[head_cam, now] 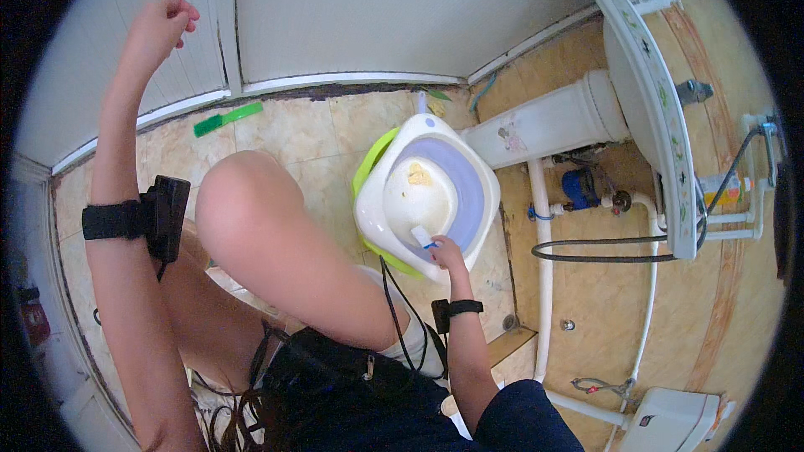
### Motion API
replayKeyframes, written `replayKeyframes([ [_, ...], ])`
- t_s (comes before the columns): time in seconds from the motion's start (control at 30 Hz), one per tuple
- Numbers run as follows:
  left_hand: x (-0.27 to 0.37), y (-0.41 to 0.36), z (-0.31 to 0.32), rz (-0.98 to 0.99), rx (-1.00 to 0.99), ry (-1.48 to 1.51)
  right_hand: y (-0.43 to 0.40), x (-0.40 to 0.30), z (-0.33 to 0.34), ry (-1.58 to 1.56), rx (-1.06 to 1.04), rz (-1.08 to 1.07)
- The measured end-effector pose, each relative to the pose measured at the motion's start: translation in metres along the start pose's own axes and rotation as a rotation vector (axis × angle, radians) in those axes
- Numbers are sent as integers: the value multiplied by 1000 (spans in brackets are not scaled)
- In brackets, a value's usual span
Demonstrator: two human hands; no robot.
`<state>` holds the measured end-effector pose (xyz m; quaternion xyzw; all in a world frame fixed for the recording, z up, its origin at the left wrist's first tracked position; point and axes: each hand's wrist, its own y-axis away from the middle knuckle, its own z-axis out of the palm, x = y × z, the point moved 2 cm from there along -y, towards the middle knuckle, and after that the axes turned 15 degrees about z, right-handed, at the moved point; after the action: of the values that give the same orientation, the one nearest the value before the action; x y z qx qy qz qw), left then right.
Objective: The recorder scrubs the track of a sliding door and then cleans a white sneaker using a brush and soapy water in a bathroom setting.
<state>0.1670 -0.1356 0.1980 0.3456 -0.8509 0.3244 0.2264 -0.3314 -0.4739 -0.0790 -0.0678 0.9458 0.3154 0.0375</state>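
Observation:
My right hand grips the blue handle of a small white-headed brush over the near side of a white and lilac plastic basin. A pale yellow clump, perhaps a sponge or cloth, lies on the basin's bottom. Under this basin shows the rim of a lime-green one. My left hand is raised at the upper left, its fingers curled and nothing visible in it; whether they close fully is unclear. On the tiles below it lies a green brush.
Right of the basin stand a washbasin pedestal and the washbasin with pipes and a black hose. A white cistern is at the lower right. White panels border the floor; a drain lies near the wall.

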Motion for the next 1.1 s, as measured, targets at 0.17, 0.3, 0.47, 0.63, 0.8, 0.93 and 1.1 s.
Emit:
replayKeyframes([
  [0.17, 18, 19, 19, -35, -17, 36, -34, 30, 8, 12, -4, -6],
  [0.3, 22, 31, 25, -54, -59, 51, -44, 26, 18, 68, 182, -35],
  [0.47, 41, 33, 43, -61, -90, 23, -98, 48, 38, -98, 272, -29],
  [0.63, 55, 41, 53, -96, -112, 37, -109, 33, 53, -1217, -438, 386],
  [0.8, 66, 42, 59, -52, -52, 50, -109, 9, 45, -1249, -442, 331],
  [0.93, 65, 39, 69, -53, -95, -45, -129, 13, 29, -1080, -350, 331],
  [1.1, 47, 42, 68, -69, -105, -90, -134, 5, 12, -817, -440, 273],
])
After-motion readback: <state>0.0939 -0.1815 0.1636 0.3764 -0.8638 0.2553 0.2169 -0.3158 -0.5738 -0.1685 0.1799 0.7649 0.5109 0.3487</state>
